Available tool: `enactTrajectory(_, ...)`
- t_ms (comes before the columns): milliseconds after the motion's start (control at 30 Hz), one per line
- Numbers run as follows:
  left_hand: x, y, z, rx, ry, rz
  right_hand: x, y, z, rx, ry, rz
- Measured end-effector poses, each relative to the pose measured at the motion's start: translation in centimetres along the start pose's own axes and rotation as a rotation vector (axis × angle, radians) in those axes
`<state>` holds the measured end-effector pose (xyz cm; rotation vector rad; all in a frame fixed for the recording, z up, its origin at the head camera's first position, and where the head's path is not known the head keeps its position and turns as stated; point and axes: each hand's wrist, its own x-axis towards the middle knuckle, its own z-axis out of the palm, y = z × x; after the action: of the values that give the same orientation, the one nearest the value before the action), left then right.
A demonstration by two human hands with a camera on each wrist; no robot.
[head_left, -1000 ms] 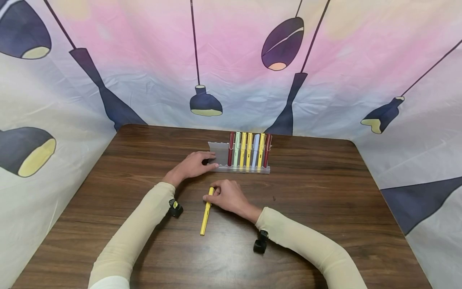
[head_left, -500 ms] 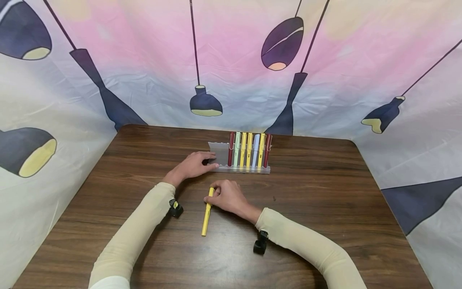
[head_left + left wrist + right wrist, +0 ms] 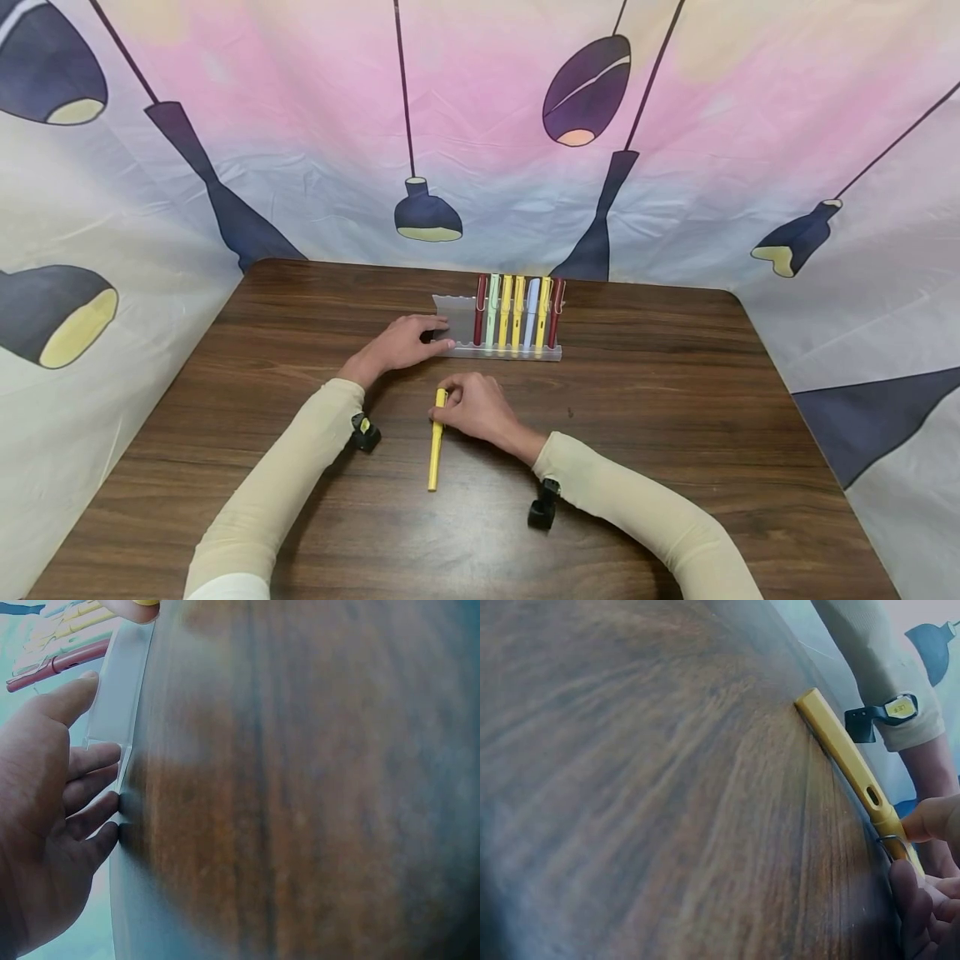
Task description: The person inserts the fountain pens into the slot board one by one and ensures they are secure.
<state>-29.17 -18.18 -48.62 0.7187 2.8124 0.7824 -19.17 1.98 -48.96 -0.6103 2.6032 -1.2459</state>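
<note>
My right hand [image 3: 480, 408] pinches a yellow pen [image 3: 434, 454] by its clip end, between thumb and fingers. The pen's far end points toward me, low over the table. In the right wrist view, the pen [image 3: 844, 754] lies close along the wood, clip by the fingertips. My left hand [image 3: 408, 342] rests with extended fingers and thumb at the left end of a clear pen rack [image 3: 457, 310]. Left wrist view: its fingertips [image 3: 105, 761] touch the end of the clear rack strip [image 3: 124, 682]. Several pens stand in the rack's right part: dark red, pale green, yellow and pale blue.
The brown wooden table [image 3: 637, 467] reaches back to a hanging cloth [image 3: 322, 142] printed with lamps. Both forearms wear pale sleeves, with a black wrist camera [image 3: 542, 504] on the right and another black camera [image 3: 365, 432] on the left.
The yellow pen's near end has swung to the right, so the pen points more straight toward me. My right hand has shifted slightly right; the left hand and rack have stayed put.
</note>
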Motion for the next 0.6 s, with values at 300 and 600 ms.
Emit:
enactTrajectory(300,0.0,0.1,0.1,-0.002,0.005,0.003,-0.3,0.0,-0.7,0.047,-0.022,0.038)
enactTrajectory(600,-0.2,0.3,-0.1,-0.01,0.008,0.002,-0.8,0.5,-2.7,0.058,0.004,0.047)
